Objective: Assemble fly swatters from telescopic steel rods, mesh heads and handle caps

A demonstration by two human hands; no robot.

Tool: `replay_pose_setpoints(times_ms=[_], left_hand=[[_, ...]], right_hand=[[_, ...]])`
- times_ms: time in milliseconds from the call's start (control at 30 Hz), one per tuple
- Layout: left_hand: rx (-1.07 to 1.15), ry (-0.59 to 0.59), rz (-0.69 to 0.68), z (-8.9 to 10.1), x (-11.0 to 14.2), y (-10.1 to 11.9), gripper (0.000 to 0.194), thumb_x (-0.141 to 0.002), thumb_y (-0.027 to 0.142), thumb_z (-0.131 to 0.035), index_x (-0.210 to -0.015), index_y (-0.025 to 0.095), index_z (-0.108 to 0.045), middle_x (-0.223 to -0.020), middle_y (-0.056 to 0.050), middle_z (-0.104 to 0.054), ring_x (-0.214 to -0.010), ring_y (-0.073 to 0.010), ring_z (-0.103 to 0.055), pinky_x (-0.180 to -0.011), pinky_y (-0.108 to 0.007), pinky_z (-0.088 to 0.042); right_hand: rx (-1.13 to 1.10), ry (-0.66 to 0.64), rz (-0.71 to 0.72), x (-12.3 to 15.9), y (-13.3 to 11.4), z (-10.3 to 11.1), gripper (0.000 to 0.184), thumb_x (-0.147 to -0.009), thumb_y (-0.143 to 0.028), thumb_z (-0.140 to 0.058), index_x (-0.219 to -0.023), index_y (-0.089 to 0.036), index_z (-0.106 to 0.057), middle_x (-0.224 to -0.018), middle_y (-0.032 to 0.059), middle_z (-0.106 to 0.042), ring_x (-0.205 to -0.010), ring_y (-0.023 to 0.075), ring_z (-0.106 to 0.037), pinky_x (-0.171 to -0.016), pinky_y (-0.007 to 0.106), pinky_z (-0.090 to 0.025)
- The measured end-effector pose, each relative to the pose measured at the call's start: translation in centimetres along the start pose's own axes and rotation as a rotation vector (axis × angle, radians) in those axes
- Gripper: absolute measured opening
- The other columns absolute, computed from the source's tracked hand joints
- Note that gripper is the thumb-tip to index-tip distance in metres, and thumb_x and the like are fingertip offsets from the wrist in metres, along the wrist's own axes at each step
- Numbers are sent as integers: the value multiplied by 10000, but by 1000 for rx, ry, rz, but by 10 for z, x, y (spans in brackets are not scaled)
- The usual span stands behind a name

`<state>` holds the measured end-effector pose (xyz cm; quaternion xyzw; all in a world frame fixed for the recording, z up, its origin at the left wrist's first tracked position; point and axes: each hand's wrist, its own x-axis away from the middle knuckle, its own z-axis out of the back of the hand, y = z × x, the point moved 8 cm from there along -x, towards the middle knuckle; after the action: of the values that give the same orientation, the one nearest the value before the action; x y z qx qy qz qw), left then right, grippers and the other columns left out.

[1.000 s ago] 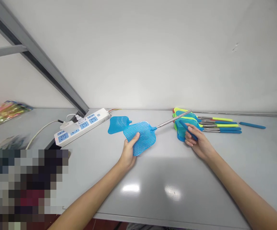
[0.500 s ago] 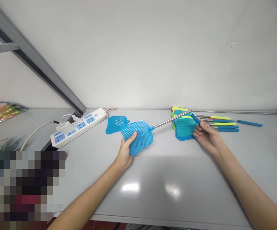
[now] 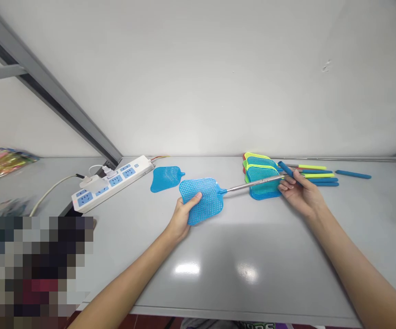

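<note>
Head view: the wall [image 3: 198,82] rises pale behind everything, and the grey tabletop [image 3: 218,265] spreads before me, with the metal frame [image 3: 54,82] slanting down at the left. The swatters [image 3: 264,187] lie stacked toward the back, beyond my right fingers, their blue and yellow-green mesh overlapping and their handles pointing right. The power strip [image 3: 113,184] sits aslant at the left with plugs in it, and the shiny packets [image 3: 7,162] lie at the far left edge. My left hand [image 3: 183,217] grips the blue mesh head [image 3: 211,201] by its near side, thumb on top, holding it in front of me. My right hand [image 3: 302,192] pinches the blue grip [image 3: 287,169] between thumb and fingers, the other fingers curled below. The second head [image 3: 166,178], also blue, lies flat between the power strip and the one I hold. From the neck of my mesh head, the rod [image 3: 252,183] runs right, over the stack; its end reaches the blue grip, though I can't quite tell whether they touch. The loose grip [image 3: 353,174] lies right of the stacked handles.
</note>
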<state>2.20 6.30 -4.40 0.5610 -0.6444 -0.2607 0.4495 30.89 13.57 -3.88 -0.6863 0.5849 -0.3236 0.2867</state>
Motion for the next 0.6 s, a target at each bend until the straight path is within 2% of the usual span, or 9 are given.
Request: replay_pose_setpoints(times_ms=[167, 367, 600], left_hand=[[3, -5, 7, -2, 2, -2, 299, -642, 276, -642, -904, 137, -602, -926, -76, -642, -833, -220, -599, -782, -350, -460], [35, 1, -18, -2, 1, 3, 304, -644, 272, -640, -922, 156, -596, -937, -60, -640, -828, -206, -602, -787, -337, -460], [26, -1, -13, -2, 1, 1, 273, -661, 267, -625, -910, 158, -597, -925, -52, -644, -818, -197, -605, -768, -321, -468]], right_hand=[[34, 28, 27, 0, -13, 10, 55, -743, -244, -545, -777, -222, -583, -551, -41, -266, -476, 57, -309, -474, 188, -379], [165, 21, -11, 1, -19, 18, 141, -755, -251, -527, -834, -168, -607, -538, -45, -214, -445, 54, -225, -369, 170, -295], [213, 33, -44, 3, -17, 16, 49, -729, -219, -562, -722, -171, -564, -499, -56, -199, -415, 46, -153, -328, 167, -220]])
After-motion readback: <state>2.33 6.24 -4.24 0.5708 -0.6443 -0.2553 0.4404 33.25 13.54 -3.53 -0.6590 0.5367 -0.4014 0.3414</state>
